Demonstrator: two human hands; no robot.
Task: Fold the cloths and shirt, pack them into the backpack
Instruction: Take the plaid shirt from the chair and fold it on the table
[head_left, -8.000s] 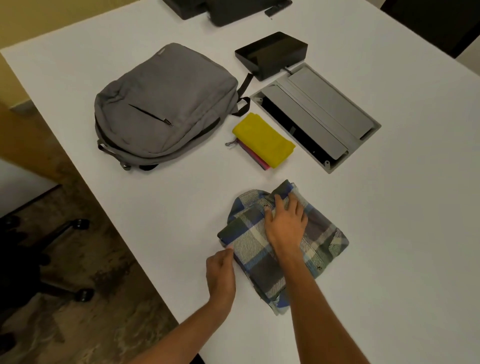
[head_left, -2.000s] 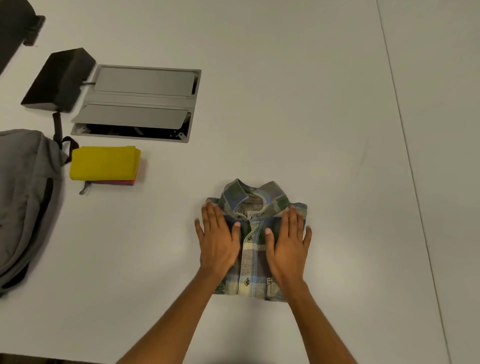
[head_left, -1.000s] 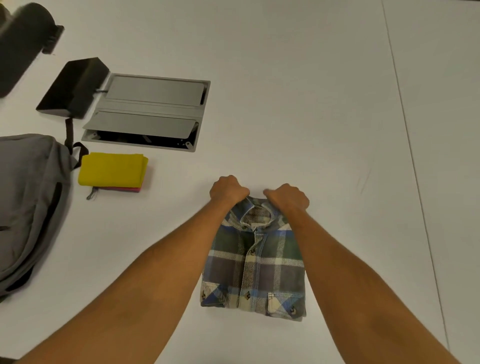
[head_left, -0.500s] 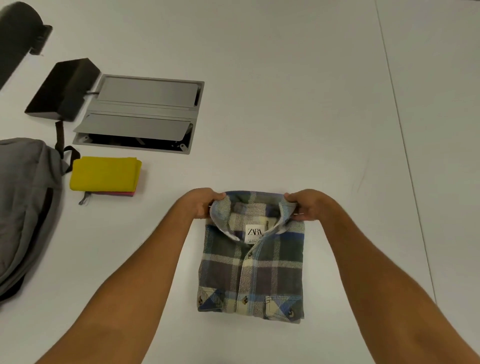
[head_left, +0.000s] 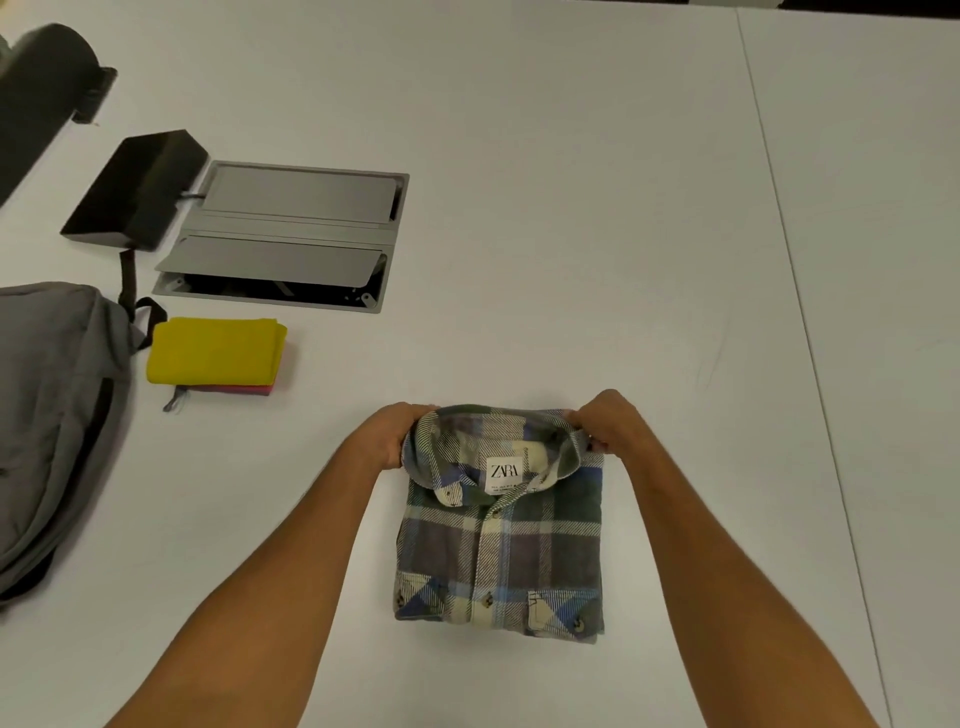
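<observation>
Plaid shirt (head_left: 501, 540) lies folded into a compact rectangle on the white table (head_left: 571, 208), front up, collar at the far end, buttons and two chest pockets at the near end. White brand label visible inside the collar.

Left hand (head_left: 387, 434) is at the shirt's far-left corner, grip closed on the left side of the collar. Right hand (head_left: 605, 421) is at the far-right corner, grip closed on the right side of the collar. Both pinch the fabric edge; collar stands up slightly between them. The body of the shirt lies flat on the table.

Everything else sits left of the shirt:
- Yellow cloth (head_left: 213, 351), folded, far-left of the shirt, stacked on a pink/red cloth (head_left: 244, 389) with only its near edge showing. Well apart from the shirt.
- Grey backpack (head_left: 52, 415) further left, lying flat, cut off by the frame edge; its dark strap (head_left: 130, 291) ends just beside the yellow cloth. Cannot tell whether the main zip is open.
- Grey hatch panel (head_left: 283, 234) set into the table, beyond the yellow cloth, flaps partly raised.
- Black box (head_left: 137, 189) touching the hatch's far-left corner.
- Dark blurred object (head_left: 41, 88) further out from the shirt, at the frame edge; can't identify it.
</observation>
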